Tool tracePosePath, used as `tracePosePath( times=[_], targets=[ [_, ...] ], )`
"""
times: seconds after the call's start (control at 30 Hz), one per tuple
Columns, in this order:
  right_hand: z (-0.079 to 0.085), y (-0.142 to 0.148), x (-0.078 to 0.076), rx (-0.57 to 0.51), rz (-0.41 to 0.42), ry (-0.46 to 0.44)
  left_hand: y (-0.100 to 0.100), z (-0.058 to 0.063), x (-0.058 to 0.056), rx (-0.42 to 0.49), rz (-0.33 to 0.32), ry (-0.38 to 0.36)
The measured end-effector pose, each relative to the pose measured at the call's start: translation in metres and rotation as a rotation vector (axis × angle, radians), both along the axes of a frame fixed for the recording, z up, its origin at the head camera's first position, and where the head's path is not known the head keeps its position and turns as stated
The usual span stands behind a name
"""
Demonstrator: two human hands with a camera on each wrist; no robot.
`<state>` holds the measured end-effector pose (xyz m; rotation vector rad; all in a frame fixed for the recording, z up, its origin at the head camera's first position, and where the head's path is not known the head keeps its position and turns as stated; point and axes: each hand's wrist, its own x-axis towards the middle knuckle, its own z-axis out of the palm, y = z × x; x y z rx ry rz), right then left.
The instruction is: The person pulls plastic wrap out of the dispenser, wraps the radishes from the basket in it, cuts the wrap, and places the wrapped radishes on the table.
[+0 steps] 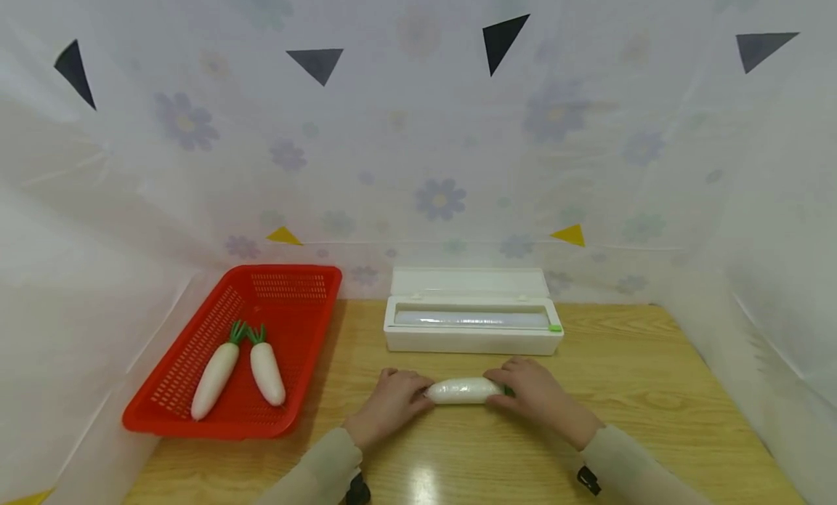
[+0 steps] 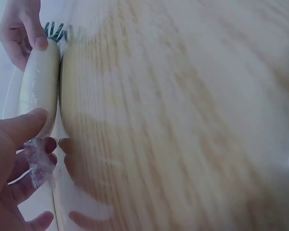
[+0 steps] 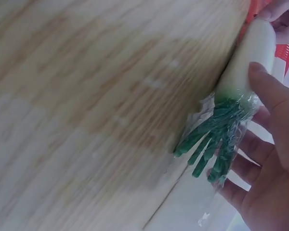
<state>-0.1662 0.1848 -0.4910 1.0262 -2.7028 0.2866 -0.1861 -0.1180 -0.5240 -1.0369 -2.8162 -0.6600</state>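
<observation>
A white radish [image 1: 463, 391] lies sideways on the wooden table, covered in shiny clear plastic wrap. My left hand [image 1: 394, 403] grips its tapered end, thumb on top, and a crumpled bit of wrap [image 2: 39, 163] sticks out by the fingers in the left wrist view. At the leafy end my right hand [image 1: 532, 392] holds the radish, thumb on the white body and fingers behind. Green leaves [image 3: 214, 132] fan out under loose wrap in the right wrist view. Just behind the radish stands a white wrap box [image 1: 471, 343], lid up, with a roll of film [image 1: 471, 319] inside.
To the left sits a red plastic basket [image 1: 307, 345] with two white radishes, one longer [image 1: 216, 381] and one shorter [image 1: 267, 374], both with green tops. A small green piece [image 1: 555, 328] is on the box's right end. White patterned sheeting [image 1: 366, 156] encloses the table's back and sides.
</observation>
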Motion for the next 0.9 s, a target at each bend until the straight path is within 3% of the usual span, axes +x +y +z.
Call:
tracePosePath(
  times=[0.2,0.33,0.63,0.9],
  targets=[
    [-0.004,-0.003,0.001,0.015,-0.040,-0.006,-0.007,0.000,-0.001,0.103,0.067,-0.037],
    [-0.002,-0.003,0.000,0.028,-0.046,-0.019,-0.013,0.003,0.001,0.157,0.069,-0.043],
    [-0.001,-0.005,0.000,0.064,-0.073,-0.024,-0.013,0.008,0.004,0.392,0.130,-0.346],
    [-0.001,-0.009,0.003,0.114,-0.105,-0.003,0.003,0.014,0.012,0.522,0.325,-0.511]
  ],
)
